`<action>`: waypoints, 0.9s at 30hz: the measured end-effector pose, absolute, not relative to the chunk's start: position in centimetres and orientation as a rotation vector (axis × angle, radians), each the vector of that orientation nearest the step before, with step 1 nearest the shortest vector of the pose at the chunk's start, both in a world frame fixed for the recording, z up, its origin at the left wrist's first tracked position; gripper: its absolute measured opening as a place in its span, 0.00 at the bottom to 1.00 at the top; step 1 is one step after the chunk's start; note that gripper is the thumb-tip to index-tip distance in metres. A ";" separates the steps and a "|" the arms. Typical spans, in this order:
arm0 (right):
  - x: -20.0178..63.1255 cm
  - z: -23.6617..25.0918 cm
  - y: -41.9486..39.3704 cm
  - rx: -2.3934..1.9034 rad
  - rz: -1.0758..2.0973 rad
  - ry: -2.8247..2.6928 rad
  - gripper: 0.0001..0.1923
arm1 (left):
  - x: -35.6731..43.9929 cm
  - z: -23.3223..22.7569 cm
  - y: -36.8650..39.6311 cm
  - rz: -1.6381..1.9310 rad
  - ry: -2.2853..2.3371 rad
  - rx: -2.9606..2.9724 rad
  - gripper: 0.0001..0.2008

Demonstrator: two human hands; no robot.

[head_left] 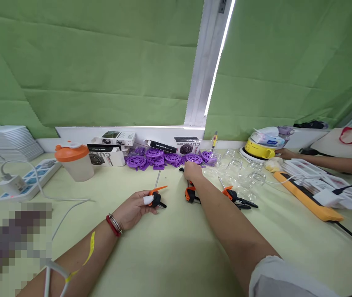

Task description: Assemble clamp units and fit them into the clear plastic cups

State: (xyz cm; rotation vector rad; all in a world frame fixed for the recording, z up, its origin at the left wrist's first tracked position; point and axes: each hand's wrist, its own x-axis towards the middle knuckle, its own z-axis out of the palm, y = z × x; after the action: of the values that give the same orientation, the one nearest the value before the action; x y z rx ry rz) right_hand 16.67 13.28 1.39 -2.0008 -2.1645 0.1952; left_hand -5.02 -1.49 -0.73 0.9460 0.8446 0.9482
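Note:
My left hand (138, 208) grips a small black-and-orange bar clamp (155, 199) whose thin metal rod points away from me. A white wrap covers one fingertip. My right hand (193, 171) is stretched forward with its fingers curled in, right at the front of a row of purple plastic cup holders (154, 156). What those fingers hold is hidden from me. A black tip pokes out left of that hand. Just below it lies another orange-and-black clamp (190, 194), and more clamps (233, 195) rest to the right of my forearm.
Behind the cup holders stand printed boxes (110, 156). An orange-lidded shaker (76, 163) and white power strip (31, 181) are left. Clear plastic cups (236, 165), a yellow bowl (258, 149) and an orange power strip (308, 198) sit right, near another person's arm (343, 164).

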 end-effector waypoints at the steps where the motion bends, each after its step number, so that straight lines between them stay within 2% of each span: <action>1: 16.6 1.7 13.2 -1.971 0.201 -2.174 0.09 | -5.0 -0.7 -1.5 0.951 0.850 0.936 0.13; 4: 16.5 3.1 12.2 -1.845 0.236 -2.196 0.07 | -5.0 -0.8 -1.4 0.981 0.862 0.891 0.12; 8: 16.3 3.9 7.7 -1.592 0.405 -2.222 0.09 | -5.1 -0.9 -1.3 1.077 0.841 0.800 0.10; 10: 16.3 3.2 4.3 -1.370 0.774 -2.088 0.08 | -5.1 -0.8 -1.3 1.121 0.804 0.766 0.10; 13: 16.5 0.9 -0.4 -1.284 1.271 -1.855 0.05 | -5.2 -0.6 -1.4 1.161 0.741 0.736 0.11; 15: 16.8 -0.7 -2.1 -1.266 1.372 -1.734 0.04 | -5.2 -0.5 -1.5 1.158 0.711 0.741 0.13; 21: 17.1 -2.4 -2.1 -1.247 1.298 -1.782 0.05 | -5.2 -0.4 -1.9 1.085 0.699 0.781 0.14; 27: 17.4 -1.3 -2.0 -1.216 0.874 -2.047 0.07 | -5.2 -0.4 -1.8 1.083 0.682 0.789 0.15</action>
State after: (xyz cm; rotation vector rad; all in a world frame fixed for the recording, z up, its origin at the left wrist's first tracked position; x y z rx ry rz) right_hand 17.44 -2.00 -1.27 -1.2157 -2.0472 0.8739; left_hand -5.20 -1.84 -0.38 0.7892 0.6820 1.0833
